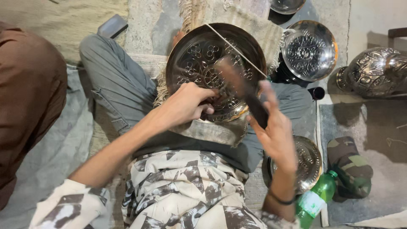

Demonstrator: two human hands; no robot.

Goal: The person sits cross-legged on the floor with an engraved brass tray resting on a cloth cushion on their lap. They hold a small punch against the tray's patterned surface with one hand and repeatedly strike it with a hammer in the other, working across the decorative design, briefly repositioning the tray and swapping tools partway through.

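A round engraved metal tray (199, 51) rests tilted on my lap, its floral pattern facing up. My left hand (186, 104) is closed around a small chisel-like tool pressed against the tray's lower middle. My right hand (275, 131) grips a dark wooden-handled hammer (243, 87), whose blurred head hangs over the tray near the tool. A thin metal rod (235, 48) lies across the tray's upper right.
Another engraved bowl (308, 51) sits at the back right, an ornate metal vessel (375, 72) far right, a further metal dish (311, 163) by my right knee. A green plastic bottle (318, 197), a camouflage cap (349, 165), a phone (112, 26) and a person in brown (25, 106) surround me.
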